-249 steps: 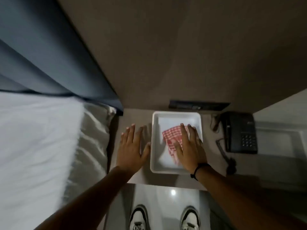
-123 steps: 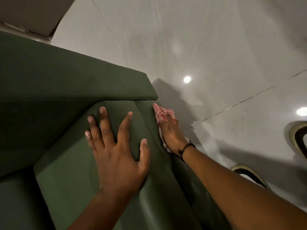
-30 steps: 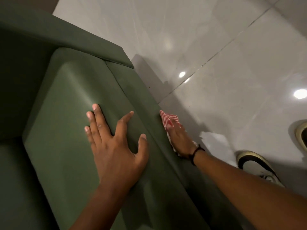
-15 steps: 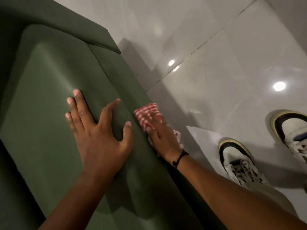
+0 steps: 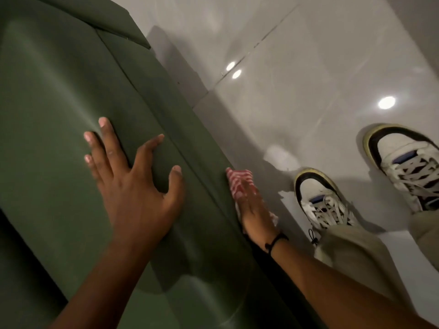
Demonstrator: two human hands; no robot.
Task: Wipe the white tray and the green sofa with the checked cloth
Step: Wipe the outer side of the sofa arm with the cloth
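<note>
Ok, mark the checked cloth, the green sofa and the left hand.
checked cloth [image 5: 238, 180], head view, exposed front end.
green sofa [image 5: 59, 115], head view, bare top surface.
left hand [image 5: 137, 193], head view, back of hand.

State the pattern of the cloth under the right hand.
Red-and-white checks on the cloth, clearest in the head view.

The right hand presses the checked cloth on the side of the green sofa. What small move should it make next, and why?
Probably slide the checked cloth along the outer face of the green sofa: the right hand lies flat on it there, and the left hand braces flat on the cushion.
</note>
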